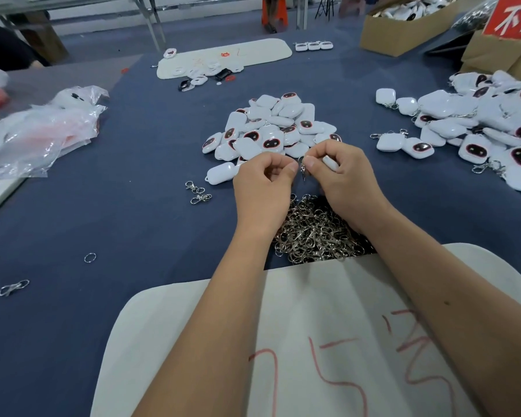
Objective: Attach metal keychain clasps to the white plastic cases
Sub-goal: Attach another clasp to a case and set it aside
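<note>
Above the heap of metal clasps (313,233) on the blue worktop (133,206), the left hand (263,179) pinches one clasp (302,168). The right hand (343,176) grips a white case (331,162) and touches this clasp. The pile of white cases (274,127) lies just behind the hands.

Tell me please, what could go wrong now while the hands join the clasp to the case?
The clasp is pinched only at the fingertips of the left hand and right hand; it could slip into the clasp heap below. The white case sits mostly hidden in the right hand, so its loop may be missed.
</note>
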### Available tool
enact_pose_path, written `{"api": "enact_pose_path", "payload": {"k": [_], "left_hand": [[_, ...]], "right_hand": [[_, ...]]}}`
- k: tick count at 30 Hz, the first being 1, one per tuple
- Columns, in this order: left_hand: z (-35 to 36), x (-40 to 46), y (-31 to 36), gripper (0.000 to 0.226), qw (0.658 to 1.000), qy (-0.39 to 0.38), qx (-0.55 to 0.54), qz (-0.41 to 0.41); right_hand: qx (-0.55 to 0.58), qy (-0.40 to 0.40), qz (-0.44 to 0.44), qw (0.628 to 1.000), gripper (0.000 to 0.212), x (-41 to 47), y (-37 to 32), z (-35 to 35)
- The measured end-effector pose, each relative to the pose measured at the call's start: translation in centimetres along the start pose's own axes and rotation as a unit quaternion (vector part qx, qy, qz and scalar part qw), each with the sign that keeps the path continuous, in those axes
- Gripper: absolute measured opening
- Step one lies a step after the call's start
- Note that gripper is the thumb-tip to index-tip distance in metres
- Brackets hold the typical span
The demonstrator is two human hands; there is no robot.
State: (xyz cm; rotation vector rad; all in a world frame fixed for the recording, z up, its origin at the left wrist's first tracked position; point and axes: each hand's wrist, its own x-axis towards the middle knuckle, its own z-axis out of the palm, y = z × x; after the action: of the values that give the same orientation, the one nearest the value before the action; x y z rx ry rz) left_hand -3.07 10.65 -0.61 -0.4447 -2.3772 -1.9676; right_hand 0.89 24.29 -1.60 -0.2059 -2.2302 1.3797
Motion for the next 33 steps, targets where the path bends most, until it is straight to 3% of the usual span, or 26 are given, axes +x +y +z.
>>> {"api": "enact_pose_path", "payload": {"k": [7, 23, 33], "left_hand": [[0.02, -0.09, 0.05, 0.009, 0.999, -0.023, 0.008, 0.031], [0.0, 0.36, -0.46, 0.009, 0.998, -0.052, -0.028, 0.018], [0.02, 0.34, -0.41, 0.009, 0.998, -0.054, -0.041, 0.001]], "right_hand": [[0.022, -0.025, 0.008, 0.999, 0.017, 0.17, 0.04, 0.05], [0.063, -0.026, -0.008, 0.998, 0.016, -0.08, -0.37, -0.16], [0.017, -0.016, -0.006, 1.0, 0.012, -0.26, -0.78, -0.19]]}}
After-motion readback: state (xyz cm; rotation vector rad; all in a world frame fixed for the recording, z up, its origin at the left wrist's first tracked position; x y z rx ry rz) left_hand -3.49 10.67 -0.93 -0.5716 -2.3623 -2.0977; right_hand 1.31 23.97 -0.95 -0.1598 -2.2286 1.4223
